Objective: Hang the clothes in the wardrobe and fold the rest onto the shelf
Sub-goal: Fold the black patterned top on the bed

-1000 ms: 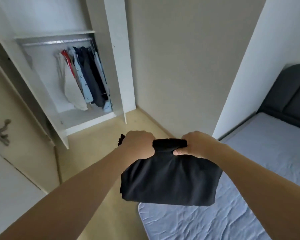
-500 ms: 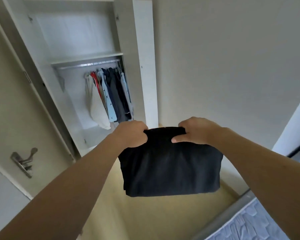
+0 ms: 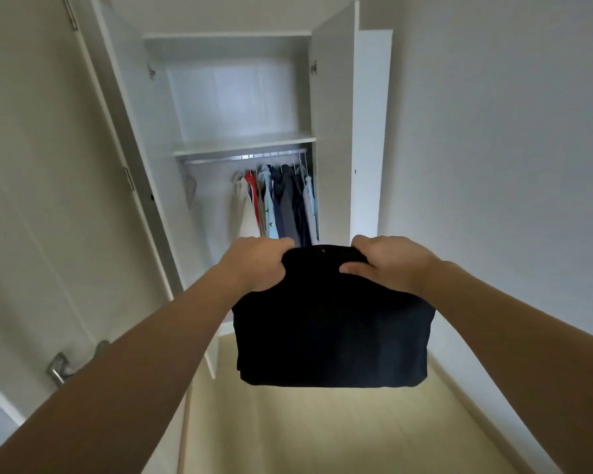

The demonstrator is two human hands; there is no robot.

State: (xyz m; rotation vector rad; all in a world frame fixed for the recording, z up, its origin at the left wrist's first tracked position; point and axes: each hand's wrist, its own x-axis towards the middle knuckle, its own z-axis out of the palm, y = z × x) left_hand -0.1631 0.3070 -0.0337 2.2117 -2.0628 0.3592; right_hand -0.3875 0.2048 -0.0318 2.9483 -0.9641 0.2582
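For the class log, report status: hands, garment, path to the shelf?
Left hand and right hand both grip folded black garment at its top edge. Wardrobe doors open, shelf bare. Nothing blocking.

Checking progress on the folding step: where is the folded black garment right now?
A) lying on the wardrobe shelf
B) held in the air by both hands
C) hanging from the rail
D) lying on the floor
B: the left hand and right hand grip the top edge of the folded black garment, in the air short of the shelf.

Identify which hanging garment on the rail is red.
The red garment, second from the left on the rail, between a cream one and the blue and grey ones.
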